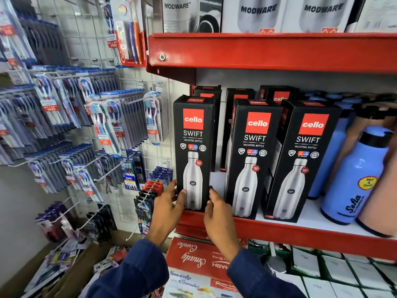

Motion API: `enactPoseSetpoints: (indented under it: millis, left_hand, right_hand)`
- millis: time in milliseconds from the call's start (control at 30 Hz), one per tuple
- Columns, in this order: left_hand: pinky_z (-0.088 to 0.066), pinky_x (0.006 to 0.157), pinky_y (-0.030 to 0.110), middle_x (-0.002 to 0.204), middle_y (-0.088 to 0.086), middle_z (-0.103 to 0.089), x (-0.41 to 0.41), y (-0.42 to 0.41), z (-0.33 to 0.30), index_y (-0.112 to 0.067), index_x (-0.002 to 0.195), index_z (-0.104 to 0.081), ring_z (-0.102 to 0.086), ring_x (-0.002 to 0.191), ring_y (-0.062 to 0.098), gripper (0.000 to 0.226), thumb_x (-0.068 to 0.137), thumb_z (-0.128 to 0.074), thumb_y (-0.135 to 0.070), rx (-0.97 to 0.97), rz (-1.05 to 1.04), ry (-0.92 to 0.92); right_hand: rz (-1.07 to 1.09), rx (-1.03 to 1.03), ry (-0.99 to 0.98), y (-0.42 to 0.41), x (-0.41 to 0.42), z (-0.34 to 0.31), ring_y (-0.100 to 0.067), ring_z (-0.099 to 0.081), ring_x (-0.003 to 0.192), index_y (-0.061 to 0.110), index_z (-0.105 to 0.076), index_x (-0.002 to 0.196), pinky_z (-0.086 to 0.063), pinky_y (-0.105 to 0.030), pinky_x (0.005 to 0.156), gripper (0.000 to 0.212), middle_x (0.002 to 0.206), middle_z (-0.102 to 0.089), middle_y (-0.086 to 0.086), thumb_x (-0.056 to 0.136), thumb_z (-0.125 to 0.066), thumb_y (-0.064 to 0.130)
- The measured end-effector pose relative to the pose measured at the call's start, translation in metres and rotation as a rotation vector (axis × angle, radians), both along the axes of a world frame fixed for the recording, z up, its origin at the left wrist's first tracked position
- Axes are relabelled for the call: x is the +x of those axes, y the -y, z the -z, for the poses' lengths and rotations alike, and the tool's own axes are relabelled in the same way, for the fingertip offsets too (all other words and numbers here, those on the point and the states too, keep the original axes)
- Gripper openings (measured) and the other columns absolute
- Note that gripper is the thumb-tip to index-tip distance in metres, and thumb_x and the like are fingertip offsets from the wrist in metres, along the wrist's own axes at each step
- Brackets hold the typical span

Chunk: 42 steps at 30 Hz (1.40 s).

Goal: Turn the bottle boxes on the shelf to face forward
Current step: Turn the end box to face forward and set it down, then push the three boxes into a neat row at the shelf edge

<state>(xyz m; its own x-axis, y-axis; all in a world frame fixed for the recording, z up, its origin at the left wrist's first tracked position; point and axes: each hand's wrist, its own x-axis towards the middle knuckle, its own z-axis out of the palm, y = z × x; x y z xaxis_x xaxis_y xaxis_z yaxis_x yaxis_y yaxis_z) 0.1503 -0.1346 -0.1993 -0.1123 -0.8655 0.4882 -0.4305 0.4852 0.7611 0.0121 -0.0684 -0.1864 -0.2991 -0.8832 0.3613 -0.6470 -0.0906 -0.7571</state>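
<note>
Left hand (166, 206) and right hand (217, 214) grasp the leftmost bottle box (193, 151) low on both sides; 3 near-row boxes on the red shelf (300, 235) face forward.

Three tall black bottle boxes stand upright in a row along the front edge of the red shelf (300, 235), across the middle of the frame, each showing a red "cello" square, the word "SWIFT" and a picture of a steel bottle. The left box (194, 151) faces squarely forward, while the middle box (252, 158) and the right box (300, 160) are angled slightly, showing their left sides. More black boxes (277, 94) stand behind them, partly hidden.
</note>
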Motion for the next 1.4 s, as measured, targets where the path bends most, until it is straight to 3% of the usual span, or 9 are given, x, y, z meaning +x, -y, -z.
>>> enactPoseSetpoints:
  millis: [167, 300, 467, 567, 700, 800, 1033, 1167, 1400]
  left_hand:
    - [-0.057, 0.073, 0.033, 0.093, -0.007, -0.076, 0.000, -0.009, 0.000, -0.025, 0.116, -0.059, -0.071, 0.080, 0.006, 0.017, 0.100, -0.054, -0.028, 0.005, -0.015, -0.001]
    - [-0.049, 0.061, 0.019, 0.078, -0.010, -0.071, 0.001, -0.014, 0.000, -0.019, 0.114, -0.058, -0.066, 0.067, 0.002, 0.016, 0.101, -0.054, -0.027, -0.010, -0.032, 0.010]
    - [-0.052, 0.066, 0.034, 0.083, -0.007, -0.074, 0.002, -0.020, -0.001, -0.022, 0.114, -0.058, -0.068, 0.068, 0.015, 0.016, 0.101, -0.053, -0.029, -0.010, -0.046, 0.008]
    - [-0.050, 0.062, 0.033, 0.079, -0.007, -0.072, 0.002, -0.023, -0.003, -0.019, 0.109, -0.058, -0.065, 0.068, 0.014, 0.013, 0.101, -0.054, -0.028, -0.009, -0.065, 0.027]
    - [-0.050, 0.090, 0.020, 0.120, -0.009, -0.071, 0.002, -0.025, -0.002, -0.020, 0.133, -0.054, -0.067, 0.103, 0.003, 0.033, 0.100, -0.054, -0.025, 0.040, -0.033, -0.046]
    - [-0.052, 0.096, 0.033, 0.128, -0.002, -0.066, -0.001, -0.034, -0.005, -0.021, 0.134, -0.056, -0.065, 0.112, 0.014, 0.040, 0.094, -0.054, -0.026, -0.062, -0.161, -0.157]
    - [-0.048, 0.075, 0.016, 0.087, 0.001, -0.067, -0.042, -0.078, -0.023, -0.009, 0.092, -0.069, -0.063, 0.083, 0.009, 0.014, 0.085, -0.058, -0.005, -0.375, -0.198, -0.242]
    - [-0.055, 0.087, 0.020, 0.105, -0.005, -0.074, -0.076, -0.088, -0.016, -0.017, 0.115, -0.069, -0.068, 0.096, 0.000, 0.029, 0.087, -0.062, -0.017, -0.130, -0.025, -0.136]
    - [-0.043, 0.100, 0.022, 0.144, 0.008, -0.058, -0.109, -0.086, -0.017, -0.008, 0.149, -0.041, -0.059, 0.127, 0.020, 0.061, 0.093, -0.062, -0.021, 0.049, 0.054, -0.019]
  right_hand:
    - [-0.012, -0.007, -0.017, -0.007, 0.000, -0.003, -0.005, -0.049, 0.051, 0.015, -0.045, 0.142, -0.035, -0.010, 0.048, 0.047, 0.072, -0.060, 0.002, 0.096, -0.045, 0.006]
    - [-0.019, -0.027, -0.002, -0.013, 0.001, -0.005, -0.010, -0.065, 0.066, 0.016, -0.045, 0.143, -0.047, -0.015, 0.060, 0.048, 0.088, -0.073, -0.005, 0.096, -0.046, 0.007]
    - [-0.024, -0.038, 0.022, -0.017, 0.001, -0.004, -0.011, -0.069, 0.073, 0.013, -0.045, 0.143, -0.045, -0.002, 0.060, 0.048, 0.094, -0.074, -0.004, 0.095, -0.048, 0.007]
    - [-0.033, -0.043, 0.027, -0.019, 0.000, -0.005, -0.011, -0.070, 0.077, 0.013, -0.044, 0.144, -0.050, -0.008, 0.069, 0.049, 0.102, -0.074, -0.005, 0.095, -0.050, 0.007]
    - [-0.066, -0.061, 0.103, -0.027, -0.006, -0.006, -0.005, -0.064, 0.107, 0.012, -0.045, 0.143, -0.041, 0.004, 0.081, 0.050, 0.125, -0.068, -0.007, 0.094, -0.054, 0.006]
    - [-0.059, -0.144, 0.177, -0.045, -0.018, -0.007, -0.002, -0.062, 0.115, 0.015, -0.053, 0.136, -0.046, -0.010, 0.096, 0.046, 0.131, -0.065, 0.000, 0.092, -0.059, 0.005]
    - [0.171, -0.357, 0.300, -0.075, -0.065, -0.006, 0.003, -0.070, 0.095, 0.016, -0.068, 0.120, -0.058, -0.022, 0.086, 0.033, 0.109, -0.074, 0.008, 0.089, -0.064, 0.005]
    - [0.229, -0.298, 0.331, -0.076, -0.085, 0.000, -0.003, -0.068, 0.105, 0.017, -0.062, 0.128, -0.056, -0.031, 0.095, 0.040, 0.118, -0.072, 0.003, 0.090, -0.061, 0.003]
    - [0.214, -0.129, 0.144, -0.071, -0.095, 0.001, -0.016, -0.063, 0.119, 0.010, -0.048, 0.141, -0.048, -0.026, 0.101, 0.050, 0.134, -0.063, -0.008, 0.091, -0.060, 0.009]
